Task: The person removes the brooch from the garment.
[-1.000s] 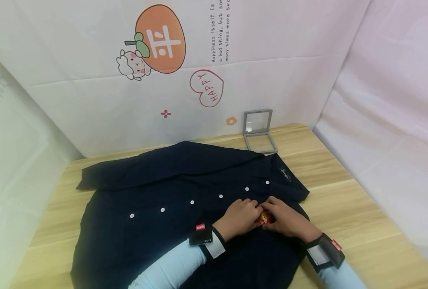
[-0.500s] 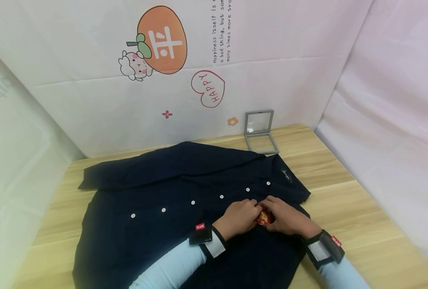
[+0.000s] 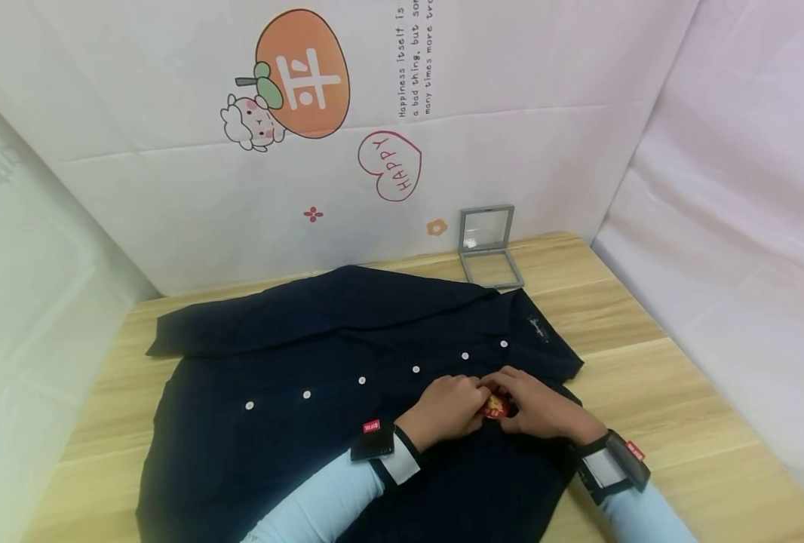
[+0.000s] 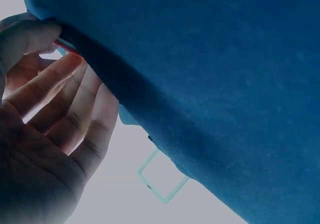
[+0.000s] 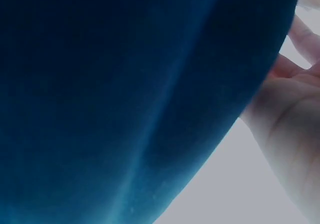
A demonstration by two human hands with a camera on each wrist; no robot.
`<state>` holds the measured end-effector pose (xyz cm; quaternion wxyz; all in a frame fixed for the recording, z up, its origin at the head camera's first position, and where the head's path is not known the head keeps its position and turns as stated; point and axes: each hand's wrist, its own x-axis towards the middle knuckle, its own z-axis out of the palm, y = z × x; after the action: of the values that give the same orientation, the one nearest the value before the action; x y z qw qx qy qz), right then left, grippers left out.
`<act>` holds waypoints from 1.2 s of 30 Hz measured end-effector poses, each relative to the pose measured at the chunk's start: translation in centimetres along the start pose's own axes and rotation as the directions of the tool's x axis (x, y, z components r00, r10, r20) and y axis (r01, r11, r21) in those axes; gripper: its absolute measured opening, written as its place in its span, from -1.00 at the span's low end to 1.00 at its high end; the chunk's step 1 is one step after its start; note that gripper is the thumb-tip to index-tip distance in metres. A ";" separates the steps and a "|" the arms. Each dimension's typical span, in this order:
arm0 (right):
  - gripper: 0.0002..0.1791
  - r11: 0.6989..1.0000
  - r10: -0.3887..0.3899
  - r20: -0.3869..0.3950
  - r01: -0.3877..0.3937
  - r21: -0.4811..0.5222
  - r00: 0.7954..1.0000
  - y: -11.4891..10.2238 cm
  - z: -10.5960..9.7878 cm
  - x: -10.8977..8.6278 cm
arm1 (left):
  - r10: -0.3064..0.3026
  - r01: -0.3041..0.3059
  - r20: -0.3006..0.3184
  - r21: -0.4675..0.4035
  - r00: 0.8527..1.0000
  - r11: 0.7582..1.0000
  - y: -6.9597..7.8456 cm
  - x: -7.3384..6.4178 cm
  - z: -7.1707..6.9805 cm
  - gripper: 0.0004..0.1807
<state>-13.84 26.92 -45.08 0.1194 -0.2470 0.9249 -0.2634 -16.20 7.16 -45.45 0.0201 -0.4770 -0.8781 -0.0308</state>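
A navy shirt (image 3: 280,452) with a row of white buttons lies spread out, its collar toward the right. On its chest, both hands meet around a small round red-and-gold badge (image 3: 495,407). My left hand (image 3: 446,409) pinches the badge's left side, the thumb hidden from above. From the right, my right hand (image 3: 536,403) grips it with fingers over the top and thumb below. In the left wrist view, the badge's thin red edge (image 4: 67,47) shows between thumb and fingertips, right at the dark cloth. Cloth fills most of the right wrist view, covering the fingertips.
A grey-framed clear display case (image 3: 490,253) stands unfolded behind the collar, near the back edge of the wooden table (image 3: 653,377). White printed fabric (image 3: 544,136) hangs behind the table and along both sides. One shirt sleeve (image 3: 253,320) stretches left along the back.
Both hands stay at the same spot on the shirt. The badge tilts slightly between the fingers, and the left wrist shifts a little to the left.
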 end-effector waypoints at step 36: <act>-0.81 0.978 0.021 -0.215 -0.064 -0.197 0.976 -1.6 1.6 0.6 | 0.070 0.003 -0.214 0.321 0.974 0.947 -0.1 0.2 0.0 -0.81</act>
<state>-13.15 24.78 -45.64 0.0004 -0.2084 0.9594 -0.1900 -16.37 7.29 -45.40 0.1958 -0.4759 -0.8554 0.0586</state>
